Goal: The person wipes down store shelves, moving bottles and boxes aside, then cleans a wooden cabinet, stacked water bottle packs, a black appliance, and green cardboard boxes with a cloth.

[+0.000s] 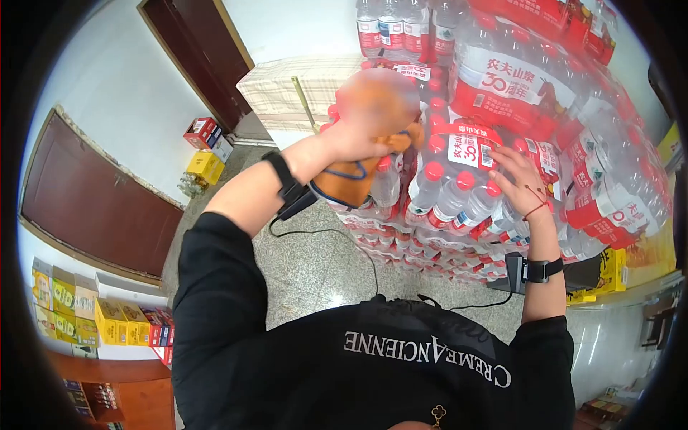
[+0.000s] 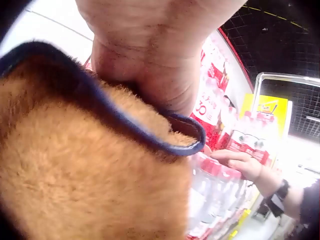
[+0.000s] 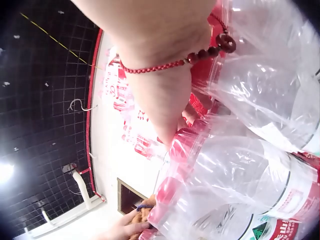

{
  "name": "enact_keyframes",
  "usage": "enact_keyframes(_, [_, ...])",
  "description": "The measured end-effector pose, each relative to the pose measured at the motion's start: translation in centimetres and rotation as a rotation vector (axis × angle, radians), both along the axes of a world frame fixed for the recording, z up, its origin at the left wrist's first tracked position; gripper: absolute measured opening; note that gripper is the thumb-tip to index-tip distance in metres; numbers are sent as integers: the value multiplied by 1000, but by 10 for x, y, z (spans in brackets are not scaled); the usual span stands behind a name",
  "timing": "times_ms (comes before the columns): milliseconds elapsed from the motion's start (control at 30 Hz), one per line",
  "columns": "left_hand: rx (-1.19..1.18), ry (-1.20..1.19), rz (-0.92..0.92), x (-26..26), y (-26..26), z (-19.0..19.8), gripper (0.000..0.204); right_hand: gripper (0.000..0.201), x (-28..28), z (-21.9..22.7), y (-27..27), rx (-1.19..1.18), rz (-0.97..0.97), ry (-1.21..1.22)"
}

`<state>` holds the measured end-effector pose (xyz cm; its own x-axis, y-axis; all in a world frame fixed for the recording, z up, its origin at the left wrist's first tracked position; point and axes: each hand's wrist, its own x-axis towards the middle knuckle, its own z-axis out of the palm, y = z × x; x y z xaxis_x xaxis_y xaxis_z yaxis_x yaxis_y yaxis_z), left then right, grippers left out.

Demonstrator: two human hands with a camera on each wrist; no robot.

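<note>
My left hand (image 1: 355,140) grips an orange-brown fuzzy cloth (image 1: 347,185) edged in navy, bunched over red-capped bottles. Up close in the left wrist view the cloth (image 2: 95,170) hangs below the palm, and the fingers are hidden. On the right, my right hand (image 1: 519,183) lies with spread fingers on a shrink-wrapped pack of bottled water (image 1: 462,161) with a red-and-white label. Seen from the right wrist, red caps and clear bottles (image 3: 235,160) sit under plastic film beside that hand.
More packs of bottled water (image 1: 509,79) are stacked behind and to the right. A checked cloth (image 1: 287,93) covers a surface at the back left. A black cable (image 1: 322,231) trails over the floor. Yellow cartons (image 1: 125,321) stand at the far left.
</note>
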<state>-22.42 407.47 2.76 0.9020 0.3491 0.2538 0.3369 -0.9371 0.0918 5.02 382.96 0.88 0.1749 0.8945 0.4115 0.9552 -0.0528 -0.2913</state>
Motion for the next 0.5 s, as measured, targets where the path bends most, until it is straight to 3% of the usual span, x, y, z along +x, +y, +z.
enact_keyframes(133, [-91,-77,-164,-25,4,-1,52,39,1,-1,1,-2,-3,4])
enact_keyframes(267, [22,-133,-164,-6,54,-15,44,40,0,-1,2,-2,-11,4])
enact_keyframes(333, [299,201,-1,9,84,-8,41,40,0,-2,2,0,-3,16])
enact_keyframes(367, [300,197,-6,18,92,-8,41,40,1,-2,2,3,3,27])
enact_keyframes(433, [138,146,213,35,98,-8,42,40,3,-1,4,3,4,26])
enact_keyframes(500, [131,135,244,44,97,-8,39,41,4,-5,3,-7,5,32])
